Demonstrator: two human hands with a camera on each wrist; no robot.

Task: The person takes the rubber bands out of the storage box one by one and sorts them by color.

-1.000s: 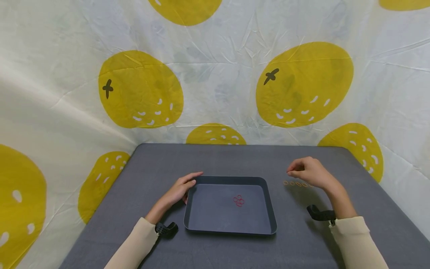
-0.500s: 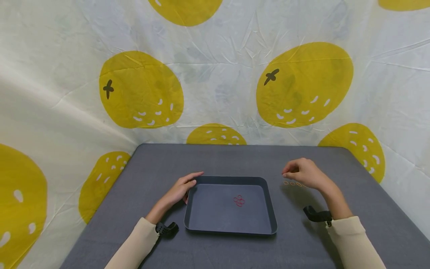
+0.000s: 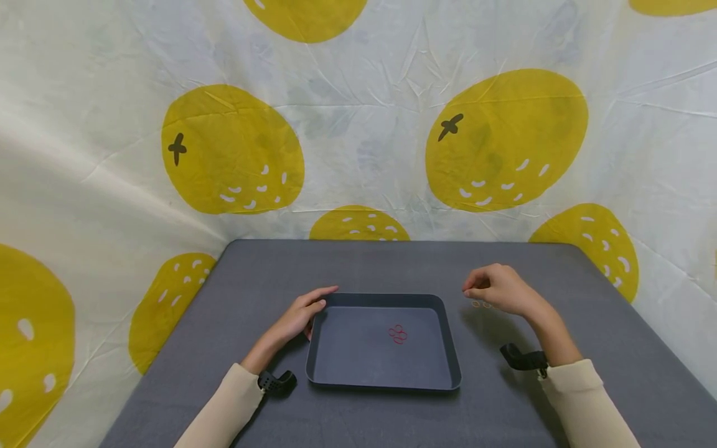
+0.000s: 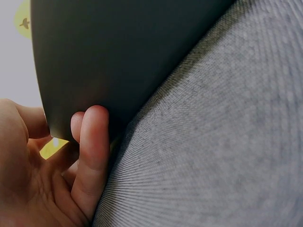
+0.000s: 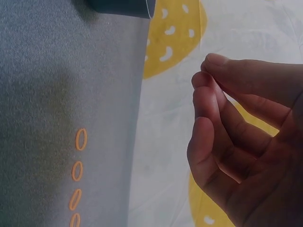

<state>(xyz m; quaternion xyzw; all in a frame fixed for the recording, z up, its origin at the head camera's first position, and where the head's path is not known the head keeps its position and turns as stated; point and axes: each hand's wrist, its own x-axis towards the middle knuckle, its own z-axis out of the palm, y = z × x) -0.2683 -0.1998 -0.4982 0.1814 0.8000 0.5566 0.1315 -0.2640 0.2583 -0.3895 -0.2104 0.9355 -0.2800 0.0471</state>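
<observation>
A dark rectangular tray lies on the table. My left hand grips its far left corner; in the left wrist view, bent fingers press against the tray's outer wall. Inside the tray a small cluster of red rings lies right of the middle. My right hand hovers right of the tray, above the table, with thumb and fingertips brought together. Nothing shows between them. Below it runs a row of small orange rings, partly hidden by the hand in the head view.
The table has a grey cloth top. Behind and beside it hangs a white sheet printed with yellow fruit. A black wrist device sits at the left cuff, another black wrist device at the right.
My right hand has moved left along the row of orange rings, toward the tray, covering more of the row. The left hand, tray and red rings stay put.
</observation>
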